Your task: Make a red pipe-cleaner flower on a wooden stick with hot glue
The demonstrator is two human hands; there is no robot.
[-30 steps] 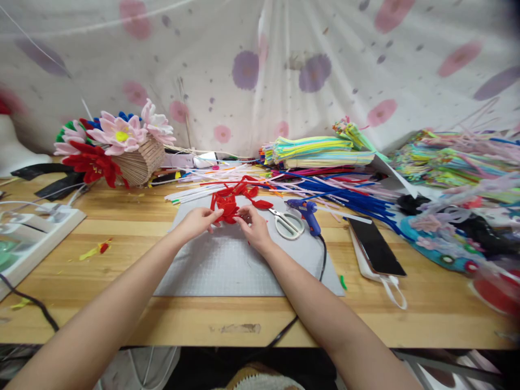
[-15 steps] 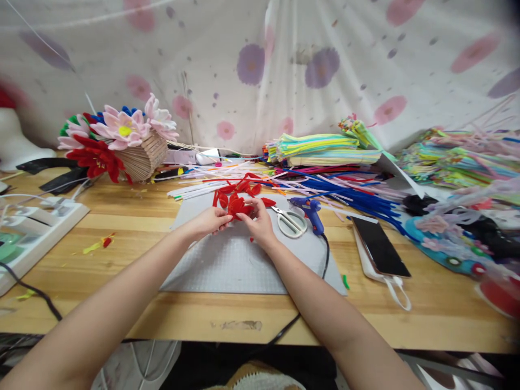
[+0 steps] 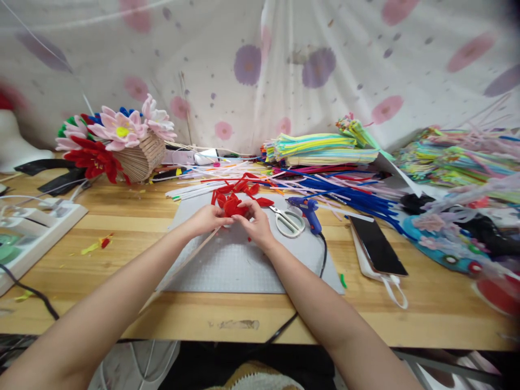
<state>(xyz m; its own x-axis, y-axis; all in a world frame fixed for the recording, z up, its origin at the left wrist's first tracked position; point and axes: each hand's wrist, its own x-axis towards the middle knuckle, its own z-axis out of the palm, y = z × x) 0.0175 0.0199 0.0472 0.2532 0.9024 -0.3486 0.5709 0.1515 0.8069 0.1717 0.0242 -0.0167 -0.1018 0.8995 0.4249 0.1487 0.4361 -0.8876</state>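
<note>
Over the far part of the grey mat [image 3: 239, 273], near its far edge, a red flower [image 3: 233, 206] sits between the two hands. The left hand [image 3: 208, 219] pinches low at its near side, the thumb and fingers closed on its base or on the top of a thin stick [image 3: 189, 255]; which of these, I cannot tell. The right hand [image 3: 257, 225] has its fingers curled round the flower's right side, grasping it lightly.

The flower looks light and fuzzy, its petals soft and likely to bend or crush under a squeeze, though not slippery. The base seems the best place to hold it; the stick looks stiffer, slim enough to roll in a pinch.

The petals bunch upward and away from the person. The stick's long axis slants from beneath the left hand down toward the person's left, and it appears to be the stem, though the join is hidden. Loose red pieces [image 3: 252, 189] lie just beyond, with scissors [image 3: 289, 223] and a glue gun [image 3: 309, 212] to the right.
</note>
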